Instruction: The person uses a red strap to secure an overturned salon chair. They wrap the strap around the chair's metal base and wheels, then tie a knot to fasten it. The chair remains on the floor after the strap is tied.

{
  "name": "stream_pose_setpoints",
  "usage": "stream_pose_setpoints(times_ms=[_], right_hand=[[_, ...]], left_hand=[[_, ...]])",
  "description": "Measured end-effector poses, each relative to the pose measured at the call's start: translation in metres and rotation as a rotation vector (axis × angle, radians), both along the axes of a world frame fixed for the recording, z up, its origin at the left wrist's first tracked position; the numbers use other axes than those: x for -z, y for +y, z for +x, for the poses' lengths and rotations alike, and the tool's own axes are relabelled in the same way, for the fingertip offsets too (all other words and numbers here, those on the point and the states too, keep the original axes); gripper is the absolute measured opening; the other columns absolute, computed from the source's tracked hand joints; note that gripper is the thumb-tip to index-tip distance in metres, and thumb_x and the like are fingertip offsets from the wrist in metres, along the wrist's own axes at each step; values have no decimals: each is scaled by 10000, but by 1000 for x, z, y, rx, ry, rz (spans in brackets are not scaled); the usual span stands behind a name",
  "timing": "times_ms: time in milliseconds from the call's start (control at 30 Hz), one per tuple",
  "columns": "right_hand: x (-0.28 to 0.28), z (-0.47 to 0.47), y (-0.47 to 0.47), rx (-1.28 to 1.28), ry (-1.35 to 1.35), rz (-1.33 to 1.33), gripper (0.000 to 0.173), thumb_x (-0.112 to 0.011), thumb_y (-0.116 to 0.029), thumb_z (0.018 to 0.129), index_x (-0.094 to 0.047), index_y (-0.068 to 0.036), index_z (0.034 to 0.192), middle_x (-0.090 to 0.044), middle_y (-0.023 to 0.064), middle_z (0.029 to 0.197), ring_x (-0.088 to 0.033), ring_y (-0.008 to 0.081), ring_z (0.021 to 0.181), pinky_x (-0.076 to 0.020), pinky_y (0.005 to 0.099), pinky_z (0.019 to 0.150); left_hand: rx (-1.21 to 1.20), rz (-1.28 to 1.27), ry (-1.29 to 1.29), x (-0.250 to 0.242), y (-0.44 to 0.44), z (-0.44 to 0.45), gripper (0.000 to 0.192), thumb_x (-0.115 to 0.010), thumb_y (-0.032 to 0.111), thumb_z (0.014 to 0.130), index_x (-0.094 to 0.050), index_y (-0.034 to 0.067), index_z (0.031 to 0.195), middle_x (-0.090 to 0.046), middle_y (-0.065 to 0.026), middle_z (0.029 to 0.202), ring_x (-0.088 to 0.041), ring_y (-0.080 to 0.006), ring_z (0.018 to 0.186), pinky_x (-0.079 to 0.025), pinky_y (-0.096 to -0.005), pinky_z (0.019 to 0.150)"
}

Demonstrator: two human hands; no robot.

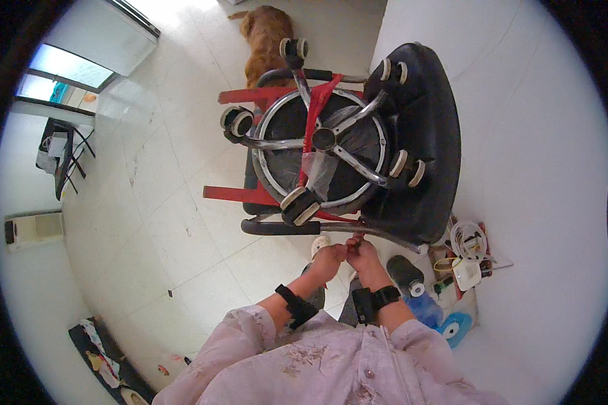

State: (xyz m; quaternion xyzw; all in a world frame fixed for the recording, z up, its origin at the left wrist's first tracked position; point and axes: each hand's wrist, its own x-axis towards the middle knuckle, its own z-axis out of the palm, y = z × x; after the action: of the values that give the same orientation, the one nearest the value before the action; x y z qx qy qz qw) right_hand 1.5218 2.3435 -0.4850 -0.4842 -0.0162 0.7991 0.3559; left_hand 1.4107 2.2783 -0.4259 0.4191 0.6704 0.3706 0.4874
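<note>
In front of me stands a stack of seats: an upturned round stool base (324, 139) with chrome spokes and castors rests on a black chair (425, 147) with curved metal armrests (283, 227). A red fabric strap (311, 121) runs across the stool base and down to the near armrest. Both hands meet just on the near side of that armrest. My left hand (330, 260) and my right hand (362, 254) pinch the end of the red strap between them; the fingertips overlap, and small parts of the grip are hidden. Red bars (238, 194) stick out to the left beneath the stool.
A brown dog (269, 40) lies on the tiled floor beyond the stack. To the right are a white wall (527, 152), a box with coiled tubing (468, 240), a dark bottle (405, 271) and a blue roll (454, 329). A folding chair (66, 157) stands far left.
</note>
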Motion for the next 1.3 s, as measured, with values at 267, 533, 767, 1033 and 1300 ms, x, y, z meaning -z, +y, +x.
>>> stream_pose_setpoints(times_ms=[267, 533, 767, 1033, 1300], right_hand=[[14, 9, -2, -251, -154, 159, 174, -491, -201, 863, -548, -58, 943, -548, 43, 789, -501, 118, 638, -423, 232, 511], [-9, 0, -5, 470, 606, -497, 216, -429, -140, 887, -468, 27, 1018, -555, 106, 866, -558, 162, 741, -506, 242, 714], [-16, -16, -8, 508, 904, -262, 200, -396, -139, 900, -486, -6, 1019, -572, 73, 892, -557, 145, 792, -483, 235, 687], [-2, -25, -10, 661, 773, -401, 193, -390, -94, 895, -513, 11, 1001, -576, 99, 928, -574, 167, 845, -509, 257, 761], [-17, -16, -11, 515, 855, -287, 207, -389, -140, 902, -529, -23, 1000, -579, 102, 941, -572, 178, 831, -509, 257, 726]], left_hand=[[-157, -193, -191, 0, 8, -27, 115, -464, 130, 827, -521, 30, 819, -434, 8, 628, -414, -103, 566, -345, -262, 486], [-333, -319, -389, -54, 37, -19, 257, -431, 273, 872, -545, 71, 761, -371, 56, 567, -311, -37, 465, -237, -197, 399], [-103, -180, -241, -53, 86, 1, 241, -416, 184, 859, -546, -9, 924, -583, -76, 701, -521, -135, 579, -419, -259, 504], [150, 314, 551, -72, 46, -4, 275, -517, 51, 790, -522, 35, 1065, -561, -151, 1007, -562, -283, 850, -468, -331, 716], [392, 378, 881, -31, 63, 2, 279, -502, 115, 790, -541, 53, 1059, -572, -146, 1005, -577, -281, 851, -493, -340, 667]])
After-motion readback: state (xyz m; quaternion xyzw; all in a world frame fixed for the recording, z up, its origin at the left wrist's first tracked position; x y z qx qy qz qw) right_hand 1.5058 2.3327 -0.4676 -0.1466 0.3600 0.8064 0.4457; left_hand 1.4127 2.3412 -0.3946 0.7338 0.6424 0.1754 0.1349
